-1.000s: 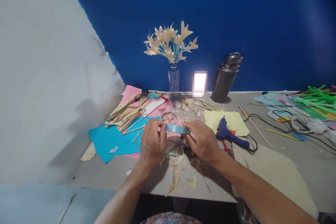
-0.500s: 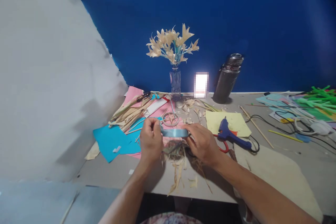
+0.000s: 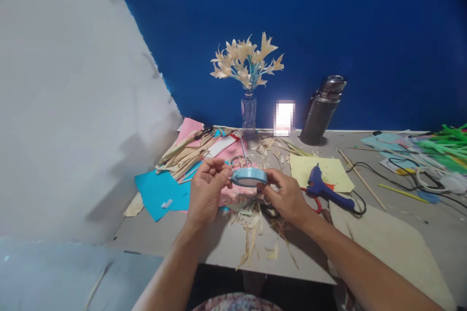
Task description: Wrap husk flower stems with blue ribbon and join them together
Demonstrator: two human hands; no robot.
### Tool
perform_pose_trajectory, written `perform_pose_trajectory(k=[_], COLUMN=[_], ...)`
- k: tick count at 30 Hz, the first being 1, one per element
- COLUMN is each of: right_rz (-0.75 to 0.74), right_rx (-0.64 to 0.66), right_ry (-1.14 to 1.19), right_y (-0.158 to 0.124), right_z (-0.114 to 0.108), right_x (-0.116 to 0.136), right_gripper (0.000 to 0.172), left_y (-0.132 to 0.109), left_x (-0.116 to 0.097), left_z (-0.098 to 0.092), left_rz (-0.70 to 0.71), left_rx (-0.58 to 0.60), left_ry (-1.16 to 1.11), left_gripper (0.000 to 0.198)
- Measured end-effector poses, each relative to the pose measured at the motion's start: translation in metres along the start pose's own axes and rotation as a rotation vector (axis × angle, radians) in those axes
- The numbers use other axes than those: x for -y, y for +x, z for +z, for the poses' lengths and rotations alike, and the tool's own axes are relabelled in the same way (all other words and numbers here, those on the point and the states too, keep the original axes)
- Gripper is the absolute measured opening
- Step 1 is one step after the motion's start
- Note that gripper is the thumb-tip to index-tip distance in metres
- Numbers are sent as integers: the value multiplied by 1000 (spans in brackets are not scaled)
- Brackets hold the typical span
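A roll of light blue tape (image 3: 251, 175) is held above the table between both hands, its flat side tipped partly toward me. My right hand (image 3: 286, 195) grips its right edge between thumb and fingers. At the left edge, my left hand (image 3: 209, 187) has thumb and forefinger pinched together on the tape, perhaps at its loose end; that spot is too small to make out. Dried husk scraps (image 3: 251, 233) lie below. Behind the roll, partly hidden, is another ring (image 3: 241, 160) on pink paper. Black scissor handles (image 3: 269, 211) show under my right hand.
Pale husk flowers (image 3: 248, 58) stand in a clear bottle (image 3: 248, 116) at the back, near a dark flask (image 3: 323, 112). On the right, a blue glue gun (image 3: 328, 192) with a cord rests over yellow paper (image 3: 302, 167). Dried husks (image 3: 182, 155) and blue paper (image 3: 160, 197) lie left.
The roll has tipped so its flat side shows more. My left hand has turned, opening from a closed fist into a pinch at the roll's edge. The view has shifted slightly left.
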State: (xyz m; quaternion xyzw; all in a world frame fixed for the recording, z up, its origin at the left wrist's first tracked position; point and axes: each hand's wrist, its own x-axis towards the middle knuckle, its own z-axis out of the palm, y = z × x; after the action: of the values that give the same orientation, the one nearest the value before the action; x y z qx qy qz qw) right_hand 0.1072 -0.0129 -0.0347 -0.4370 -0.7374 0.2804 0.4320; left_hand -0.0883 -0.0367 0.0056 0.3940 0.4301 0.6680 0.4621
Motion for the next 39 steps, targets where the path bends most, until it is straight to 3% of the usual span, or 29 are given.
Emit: perform_pose_trajectory(k=[3, 8, 10, 12, 15, 19, 28, 34, 39], right_rz=[60, 84, 61, 43, 80, 162, 335, 463, 393], right_rx=[25, 49, 50, 51, 55, 85, 366, 298, 205], right_ry=[46, 92, 81, 68, 110, 241, 561, 726, 689], right_y=[0, 1, 0, 0, 0, 0, -8, -1, 4], right_z=[1, 0, 0, 1, 2, 3, 11, 8, 0], right_x=[2, 6, 6, 4, 2, 2, 13, 8, 7], right_gripper=[18, 15, 16, 16, 16, 24, 33, 41, 38], left_y=[-1, -9, -10, -10, -5, 1, 16, 22, 9], left_x=[1, 2, 3, 3, 4, 3, -10, -19, -21], left_z=[-4, -7, -7, -7, -9, -16, -26, -49, -73], left_rz=[75, 222, 233, 142, -33, -134, -41, 8, -47], left_rx=[0, 168, 114, 32, -28, -48, -167, -304, -403], left_ry=[70, 390, 492, 449, 251, 29, -13, -16, 63], left_gripper=[36, 37, 24, 13, 17, 20, 22, 30, 39])
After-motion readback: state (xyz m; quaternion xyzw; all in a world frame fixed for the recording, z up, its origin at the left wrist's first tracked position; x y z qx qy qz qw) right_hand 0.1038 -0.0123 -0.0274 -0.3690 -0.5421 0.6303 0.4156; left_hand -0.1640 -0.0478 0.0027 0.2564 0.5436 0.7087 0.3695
